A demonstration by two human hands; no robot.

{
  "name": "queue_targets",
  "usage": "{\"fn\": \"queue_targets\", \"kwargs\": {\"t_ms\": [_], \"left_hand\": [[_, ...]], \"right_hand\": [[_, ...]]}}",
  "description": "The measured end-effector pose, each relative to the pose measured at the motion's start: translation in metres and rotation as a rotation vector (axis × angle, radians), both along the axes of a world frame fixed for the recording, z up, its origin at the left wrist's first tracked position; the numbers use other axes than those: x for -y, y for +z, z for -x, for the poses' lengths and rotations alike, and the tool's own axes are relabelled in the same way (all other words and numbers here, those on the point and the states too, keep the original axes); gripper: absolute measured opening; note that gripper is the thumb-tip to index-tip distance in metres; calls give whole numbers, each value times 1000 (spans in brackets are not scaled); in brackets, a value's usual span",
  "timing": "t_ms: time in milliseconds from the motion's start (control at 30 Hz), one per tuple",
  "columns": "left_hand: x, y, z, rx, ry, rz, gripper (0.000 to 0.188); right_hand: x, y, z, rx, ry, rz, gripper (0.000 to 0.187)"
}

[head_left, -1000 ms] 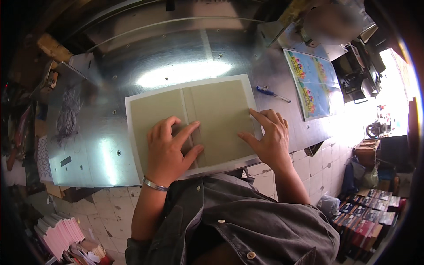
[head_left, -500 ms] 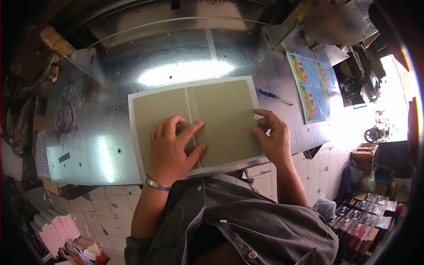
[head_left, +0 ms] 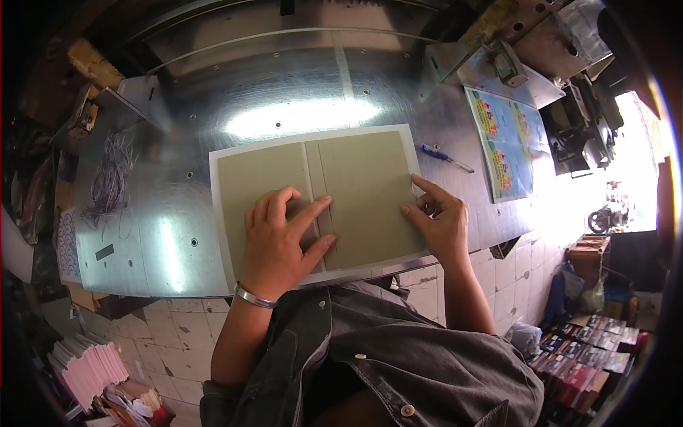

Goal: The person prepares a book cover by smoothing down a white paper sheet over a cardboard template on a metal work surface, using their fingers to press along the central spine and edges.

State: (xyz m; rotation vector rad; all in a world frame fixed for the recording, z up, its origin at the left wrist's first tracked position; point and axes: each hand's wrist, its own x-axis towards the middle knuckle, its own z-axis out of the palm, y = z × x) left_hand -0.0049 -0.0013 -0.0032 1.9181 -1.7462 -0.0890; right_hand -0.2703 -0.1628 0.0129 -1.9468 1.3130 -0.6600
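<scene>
Two grey-olive cover boards lie on a white sheet (head_left: 214, 186), which shows as a border around them. The left board (head_left: 260, 174) and the right board (head_left: 366, 171) flank a narrow spine strip (head_left: 314, 167). My left hand (head_left: 276, 238) rests with fingers spread over the left board and the strip; its index fingertip and thumb touch down near the strip's seam with the right board. My right hand (head_left: 442, 222) is at the right board's outer edge, index finger stretched along the edge and thumb on the board's surface, the other fingers curled.
Right of the sheet lies a blue-and-clear pen (head_left: 447, 158), with colourful printed sheets (head_left: 505, 146) beyond it. A bundle of grey string (head_left: 112, 174) sits on the metal table (head_left: 160, 213) at left. Pink-edged paper stacks (head_left: 92, 373) and piled printed packs (head_left: 580, 356) stand below.
My right index finger has straightened along the board's edge. My left hand keeps its place on the boards. The whole view has shifted slightly.
</scene>
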Motion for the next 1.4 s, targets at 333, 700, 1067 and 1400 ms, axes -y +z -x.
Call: {"fn": "queue_targets", "kwargs": {"t_ms": [333, 700, 1067, 1400], "left_hand": [[0, 1, 0, 15, -4, -6, 57], [0, 1, 0, 37, -1, -8, 59], [0, 1, 0, 57, -6, -16, 58], [0, 2, 0, 51, -11, -26, 55]], "right_hand": [[2, -3, 1, 20, -43, -43, 59], [3, -8, 5, 35, -33, -36, 59], [3, -5, 4, 35, -32, -40, 60], [3, -7, 4, 41, -45, -48, 60]]}}
